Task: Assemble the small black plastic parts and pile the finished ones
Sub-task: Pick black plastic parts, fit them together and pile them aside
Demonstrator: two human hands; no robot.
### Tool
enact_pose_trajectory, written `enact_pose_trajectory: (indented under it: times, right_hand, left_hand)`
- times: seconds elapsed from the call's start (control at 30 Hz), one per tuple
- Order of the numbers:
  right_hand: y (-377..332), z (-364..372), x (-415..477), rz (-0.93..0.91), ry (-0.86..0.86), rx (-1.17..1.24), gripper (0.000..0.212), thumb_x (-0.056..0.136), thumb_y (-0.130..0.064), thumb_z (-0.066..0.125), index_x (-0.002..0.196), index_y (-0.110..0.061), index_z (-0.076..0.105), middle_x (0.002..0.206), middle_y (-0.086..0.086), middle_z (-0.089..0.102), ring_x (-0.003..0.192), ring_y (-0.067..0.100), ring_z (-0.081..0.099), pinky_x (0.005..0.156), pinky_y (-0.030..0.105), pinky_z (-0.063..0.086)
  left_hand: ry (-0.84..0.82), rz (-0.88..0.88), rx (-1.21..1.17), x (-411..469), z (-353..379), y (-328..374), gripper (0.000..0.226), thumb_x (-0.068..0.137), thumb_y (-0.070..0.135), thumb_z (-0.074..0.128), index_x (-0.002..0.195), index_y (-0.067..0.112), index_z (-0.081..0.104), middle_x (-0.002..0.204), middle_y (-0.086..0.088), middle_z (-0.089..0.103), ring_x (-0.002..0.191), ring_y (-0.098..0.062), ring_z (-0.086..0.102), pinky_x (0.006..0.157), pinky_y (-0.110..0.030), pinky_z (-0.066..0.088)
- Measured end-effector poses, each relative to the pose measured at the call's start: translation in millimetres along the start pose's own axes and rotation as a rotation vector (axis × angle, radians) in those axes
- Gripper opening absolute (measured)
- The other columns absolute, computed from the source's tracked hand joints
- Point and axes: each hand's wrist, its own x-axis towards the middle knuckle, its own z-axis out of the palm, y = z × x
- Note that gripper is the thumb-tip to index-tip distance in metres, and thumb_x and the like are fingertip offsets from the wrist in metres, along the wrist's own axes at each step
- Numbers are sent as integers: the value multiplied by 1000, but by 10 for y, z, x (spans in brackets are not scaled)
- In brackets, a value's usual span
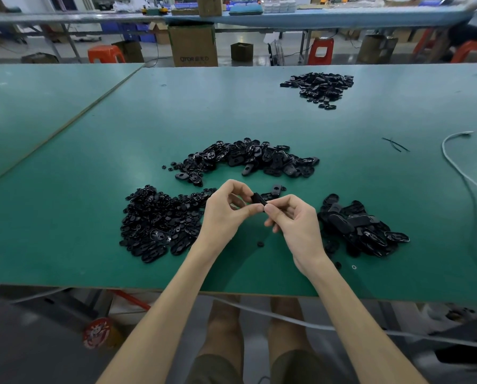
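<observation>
A: Fingers of the left hand are curled, pinching a small black part. The right hand pinches the same part from the other side, with the fingertips nearly meeting.

B: Where is it, exactly?

A: Held up between both hands, over the green table, near its front edge and in among the heaps.

B: Joined yet?

A: Can't tell, because the fingers hide the joint. My guess is the pieces are being pressed together right now.

B: How much is done?

A: Four heaps are out. The left heap is mostly small bits with some oval shells mixed in. The middle heap is oval shells. The right heap lies just beside the right hand, and a far heap sits well apart toward the back.

B: Which one holds the finished ones?

A: Not sure. I'd judge the right heap, maybe the far one too. The left and middle heaps are still big, so plenty is left. I'd say midway at best.

B: Anything loose?

A: One small round bit on the table below the hands, and a white cable off to the right.
</observation>
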Motion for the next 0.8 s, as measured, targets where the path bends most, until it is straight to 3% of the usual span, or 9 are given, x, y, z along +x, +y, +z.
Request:
enact_pose_trajectory:
  times: [0.17, 0.63, 0.8]
  right_hand:
    - [-7, -3, 2, -3, -5, -4, 6, 96, -3, 71, 90, -5, 68, 69, 2, 70, 62, 12, 64, 59, 23, 51]
    - [-14, -5, -6, -11, -39, 21, 4, 97, -4, 69, 95, -5, 72, 72, 9, 74, 61, 16, 67, 55, 23, 50]
    - [-29, 4, -14, -21, -41, 38, 5, 97, -6, 70, 96, -3, 73, 76, 6, 75, 63, 14, 69, 56, 23, 51]
  left_hand:
    - [-70, 3, -22, 11, -5, -15, 38, 81, 15, 86, 115, 22, 70, 105, 8, 73, 89, -12, 69, 79, -33, 57]
    - [-97, -7, -172, 29, -20, -14, 21, 78, 7, 86, 97, 11, 78, 87, 3, 77, 72, -11, 63, 71, -22, 50]
    - [-106, -20, -206, 30, -28, -28, 21, 79, 9, 86, 97, 15, 78, 88, 2, 77, 72, -10, 64, 75, -29, 52]
